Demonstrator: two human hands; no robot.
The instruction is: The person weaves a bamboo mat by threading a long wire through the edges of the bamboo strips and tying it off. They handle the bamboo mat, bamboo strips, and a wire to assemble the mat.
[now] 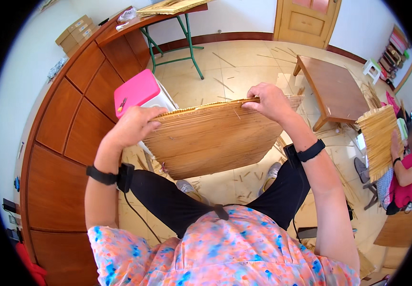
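Note:
A wide woven mat of thin straw-coloured strips (pixel 215 140) hangs in front of me, its bound top edge held up between my hands. My left hand (pixel 136 125) grips the top left corner with fingers over the edge. My right hand (pixel 270 101) is closed on the same edge toward the right. Just behind the mat's left end stands a white bin with a pink lid (pixel 138 86), a small yellow-handled tool (pixel 121 106) lying on top.
Wooden cabinets (pixel 67 181) curve along my left. A green-legged table (pixel 170 10) stands behind, a low brown table (pixel 330 90) at back right. At right a seated person in pink (pixel 406 186) holds another mat (pixel 373 138). Loose strips litter the tiled floor (pixel 230 62).

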